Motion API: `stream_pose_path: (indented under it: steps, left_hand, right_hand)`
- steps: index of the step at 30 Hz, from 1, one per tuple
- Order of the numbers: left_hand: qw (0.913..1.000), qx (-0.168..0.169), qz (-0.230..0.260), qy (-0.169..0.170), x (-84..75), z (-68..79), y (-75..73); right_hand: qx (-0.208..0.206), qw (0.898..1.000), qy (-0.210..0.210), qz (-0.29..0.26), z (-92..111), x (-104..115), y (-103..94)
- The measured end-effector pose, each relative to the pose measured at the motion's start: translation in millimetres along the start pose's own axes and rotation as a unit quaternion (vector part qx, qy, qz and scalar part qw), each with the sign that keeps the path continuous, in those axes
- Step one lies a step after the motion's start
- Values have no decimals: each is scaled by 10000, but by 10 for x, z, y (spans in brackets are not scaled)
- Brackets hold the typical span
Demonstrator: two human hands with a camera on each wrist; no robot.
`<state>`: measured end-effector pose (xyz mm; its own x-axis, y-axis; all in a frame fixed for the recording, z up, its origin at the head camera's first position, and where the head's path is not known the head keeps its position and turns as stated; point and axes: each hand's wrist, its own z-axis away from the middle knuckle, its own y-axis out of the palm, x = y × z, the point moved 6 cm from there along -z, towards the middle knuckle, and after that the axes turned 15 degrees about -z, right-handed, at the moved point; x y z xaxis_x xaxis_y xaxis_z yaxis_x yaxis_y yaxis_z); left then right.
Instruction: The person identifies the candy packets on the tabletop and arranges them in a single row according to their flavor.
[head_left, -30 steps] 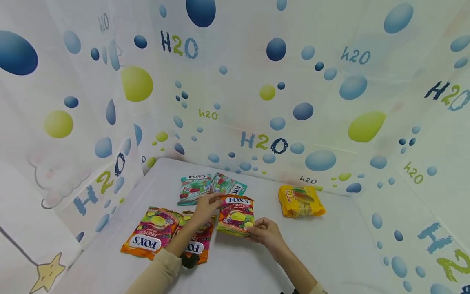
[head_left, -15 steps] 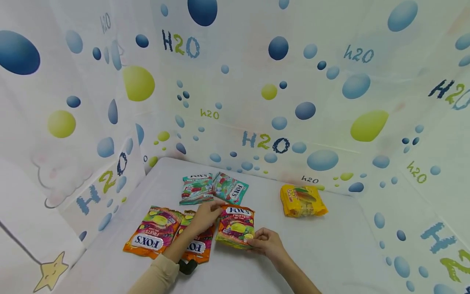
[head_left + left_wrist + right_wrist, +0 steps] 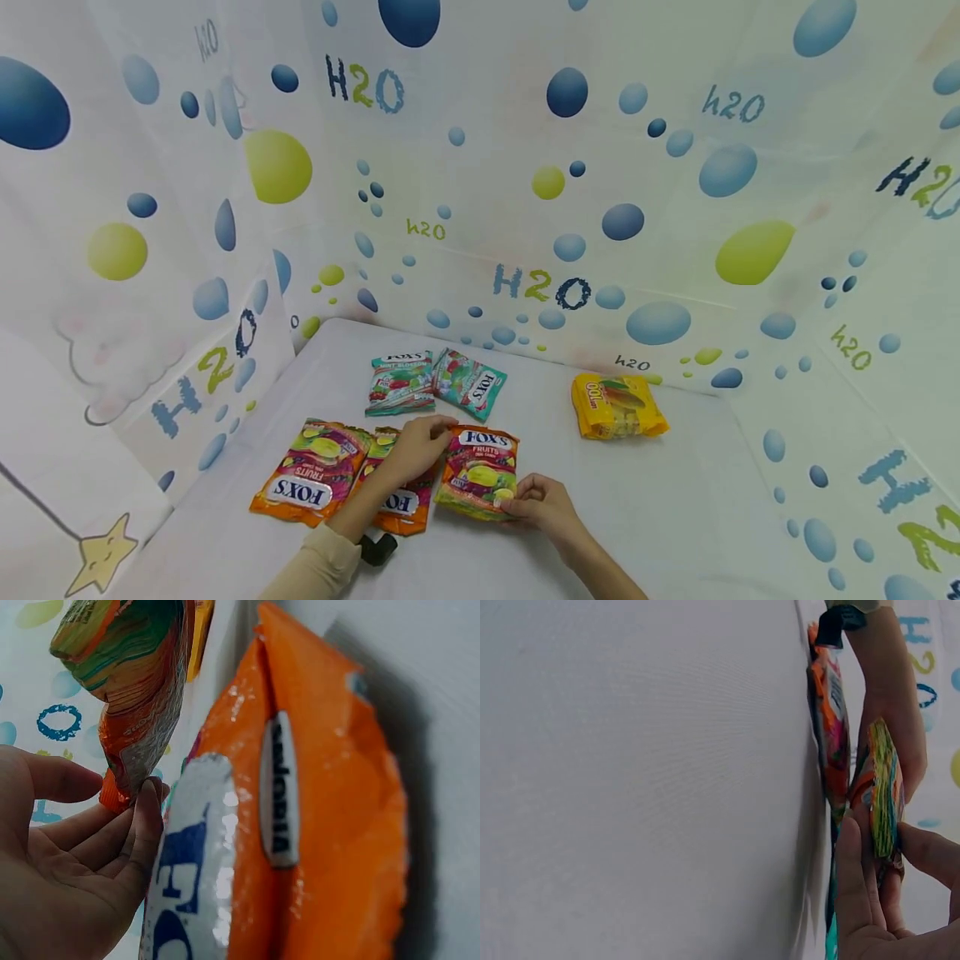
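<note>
Your right hand [image 3: 546, 510] pinches the lower right corner, your left hand [image 3: 417, 448] the upper left, of a tilted, glossy orange-and-purple plastic candy packet [image 3: 480, 472]. Slick film could slip; drifting left, it might snag the flat orange-and-purple packet [image 3: 411, 502] alongside. Beyond: crinkled teal plastic packets [image 3: 401, 387], plump yellow plastic packet [image 3: 618, 407].

Glossy plastic packets [image 3: 480, 477], matt tabletop [image 3: 675, 517]

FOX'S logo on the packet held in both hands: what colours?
The FOX'S logo has dark blue letters on white; the head view shows it best.
</note>
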<state>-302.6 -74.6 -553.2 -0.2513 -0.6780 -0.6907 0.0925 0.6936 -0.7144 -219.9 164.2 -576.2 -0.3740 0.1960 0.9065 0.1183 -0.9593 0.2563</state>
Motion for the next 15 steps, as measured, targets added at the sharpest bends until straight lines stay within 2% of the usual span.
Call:
stream_pose_path:
  steps: [8,15]
  left_hand:
    - [9995,148,-270,105,12,10,13]
    - [9980,355,-511,144,-13,29,19]
  right_hand:
    - [8,9998,-32,192,3,-58,2]
    - [-19,9996,102,271,-20,-189,-14]
